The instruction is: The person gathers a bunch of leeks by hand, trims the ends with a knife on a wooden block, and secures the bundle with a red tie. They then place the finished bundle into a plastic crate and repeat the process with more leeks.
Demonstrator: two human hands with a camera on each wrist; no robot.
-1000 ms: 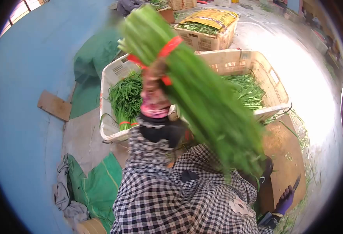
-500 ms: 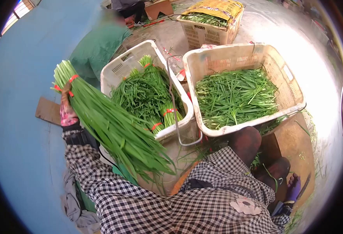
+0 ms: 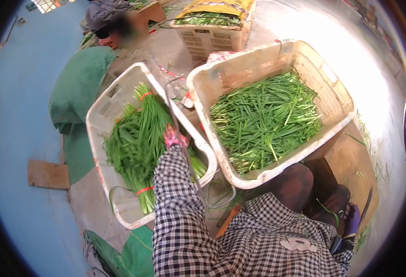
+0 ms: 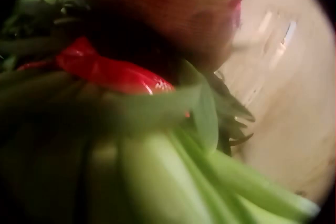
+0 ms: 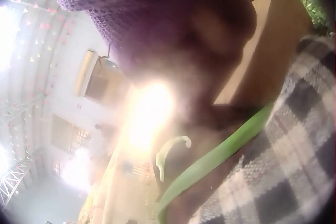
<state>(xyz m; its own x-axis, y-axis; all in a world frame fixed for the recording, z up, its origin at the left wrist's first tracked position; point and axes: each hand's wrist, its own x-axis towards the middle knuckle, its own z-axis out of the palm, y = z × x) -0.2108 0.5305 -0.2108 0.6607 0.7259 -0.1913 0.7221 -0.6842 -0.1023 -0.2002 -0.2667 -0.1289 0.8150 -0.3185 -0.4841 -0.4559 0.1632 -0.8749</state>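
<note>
My left hand (image 3: 174,137), in a pink patterned sleeve cuff, reaches down into the left crate (image 3: 143,74) beside its inner right wall. Its fingers are mostly hidden among the bundles of garlic chives (image 3: 140,134), which are tied with red bands. In the left wrist view, the hand (image 4: 173,8) lies right at a red band (image 4: 115,74) above pale stalks (image 4: 163,176); I cannot tell whether it grips them. Low at the right, my right hand (image 3: 352,220), in a purple knitted glove (image 5: 126,24), holds a dark knife (image 3: 367,207) near my knee.
A second crate (image 3: 270,177) of loose chives stands to the right, with a bent metal rod (image 3: 171,104) between the crates. Behind are a crate under a yellow sack (image 3: 216,7) and another person (image 3: 106,18). Cardboard (image 3: 346,159) lies right; a blue wall (image 3: 23,115) rises left.
The left hand carried a large banded chive bundle out to the left, and a bundle now lies in the left crate. The hand has moved right, into that crate. The right hand keeps low with the knife.
</note>
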